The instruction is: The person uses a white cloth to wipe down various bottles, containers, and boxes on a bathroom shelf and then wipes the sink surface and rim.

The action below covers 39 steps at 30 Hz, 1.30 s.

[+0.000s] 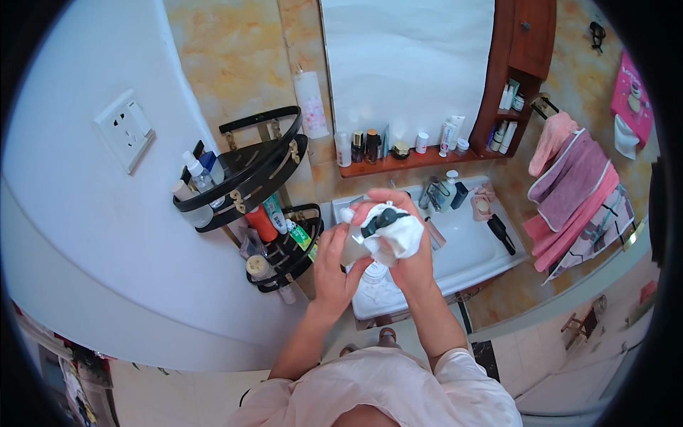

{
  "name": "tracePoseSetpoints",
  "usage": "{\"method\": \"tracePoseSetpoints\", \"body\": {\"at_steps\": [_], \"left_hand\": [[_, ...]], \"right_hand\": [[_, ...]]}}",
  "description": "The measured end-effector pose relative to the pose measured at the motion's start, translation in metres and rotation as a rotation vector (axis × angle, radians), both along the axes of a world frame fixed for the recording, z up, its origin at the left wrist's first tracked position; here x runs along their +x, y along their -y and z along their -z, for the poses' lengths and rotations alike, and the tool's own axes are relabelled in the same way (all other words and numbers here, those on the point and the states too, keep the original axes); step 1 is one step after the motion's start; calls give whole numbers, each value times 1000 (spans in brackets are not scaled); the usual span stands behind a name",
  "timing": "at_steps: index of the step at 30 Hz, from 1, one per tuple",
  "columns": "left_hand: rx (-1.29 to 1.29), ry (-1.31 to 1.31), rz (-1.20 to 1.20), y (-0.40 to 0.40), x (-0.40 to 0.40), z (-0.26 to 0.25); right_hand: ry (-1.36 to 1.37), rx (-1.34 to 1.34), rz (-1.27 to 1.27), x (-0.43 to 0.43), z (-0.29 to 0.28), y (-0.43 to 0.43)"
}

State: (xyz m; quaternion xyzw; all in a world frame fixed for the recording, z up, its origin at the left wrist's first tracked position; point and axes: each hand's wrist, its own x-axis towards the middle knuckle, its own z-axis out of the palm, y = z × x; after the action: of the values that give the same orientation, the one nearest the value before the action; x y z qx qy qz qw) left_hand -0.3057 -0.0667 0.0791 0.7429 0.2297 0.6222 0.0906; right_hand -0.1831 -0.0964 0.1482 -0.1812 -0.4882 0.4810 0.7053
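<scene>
Both hands are raised together over the left part of the white washbasin. My left hand [335, 261] grips the side of a pale, translucent bottle [353, 246] with a dark pump top [381, 221]. Around that top, my right hand [413, 256] holds a crumpled white cloth or tissue [397, 240], its fingers curling over the far side. Much of the bottle is hidden by the cloth and fingers. Just below the hands, a white round container [374, 272] stands on the basin's left ledge beside some crumpled white material [373, 293].
A two-tier black corner rack [256, 181] with bottles and tubes is close on the left. Toiletries line the wooden shelf [411, 165] under the mirror. On the basin [461, 240] are a pump bottle [447, 195], a soap dish [481, 207] and a black brush [501, 235]. Towels [573, 187] hang right.
</scene>
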Motion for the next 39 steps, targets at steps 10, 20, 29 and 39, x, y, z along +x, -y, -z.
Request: {"method": "tracePoseSetpoints", "body": {"at_steps": [10, 20, 29, 39], "left_hand": [[-788, 22, 1014, -24, -48, 22], [-935, 135, 1263, -47, -43, 51], [-63, -45, 163, -42, -21, -9], [-26, -87, 61, -53, -12, -3]], "right_hand": [[40, 154, -450, 17, 5, -26], [-203, 32, -439, -2, 19, -38], [29, 138, 243, -20, 33, -29], [-48, 59, 206, -2, 21, -54]]}}
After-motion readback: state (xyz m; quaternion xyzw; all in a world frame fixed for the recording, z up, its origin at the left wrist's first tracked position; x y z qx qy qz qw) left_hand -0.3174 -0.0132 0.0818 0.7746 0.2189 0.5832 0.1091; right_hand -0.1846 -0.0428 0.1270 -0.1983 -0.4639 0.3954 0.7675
